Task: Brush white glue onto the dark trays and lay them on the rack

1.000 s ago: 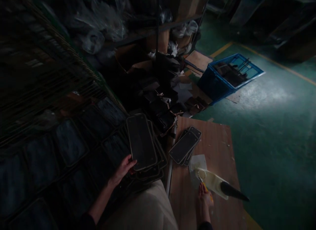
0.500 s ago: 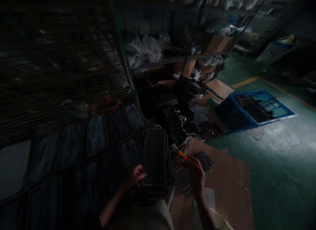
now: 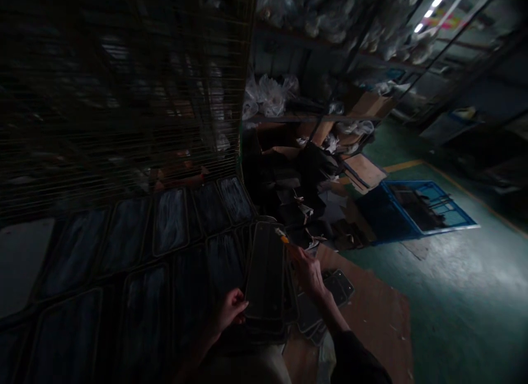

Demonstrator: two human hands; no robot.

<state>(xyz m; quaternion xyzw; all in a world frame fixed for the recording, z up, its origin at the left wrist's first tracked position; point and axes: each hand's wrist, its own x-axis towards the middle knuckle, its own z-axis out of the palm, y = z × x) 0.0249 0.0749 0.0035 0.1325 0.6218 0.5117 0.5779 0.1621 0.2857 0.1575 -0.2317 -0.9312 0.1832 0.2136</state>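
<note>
A stack of dark rounded rectangular plates [image 3: 265, 274] stands before me, and the top one has small marks at its corners. My left hand [image 3: 231, 310] is closed at the lower left edge of the top plate, thumb and fingers pinching there. My right hand [image 3: 306, 268] grips a brush with an orange handle [image 3: 284, 239]. Its pale bristle tip is over the upper right corner of the top plate; whether it touches is too dark to tell. To the left lie rows of similar plates [image 3: 171, 221], several with whitish streaks on their faces.
More dark plates [image 3: 340, 288] lie on a brown board [image 3: 371, 312] to the right. Behind stand tied dark bundles [image 3: 303, 199], a shelf [image 3: 289, 119] with plastic bags, and a wire mesh [image 3: 198, 98]. A blue crate [image 3: 388, 213] rests on the green floor.
My right hand has brought the brush left, from beside the stack to over the top plate. The left hand stays at the plate's edge. The view has shifted slightly.
</note>
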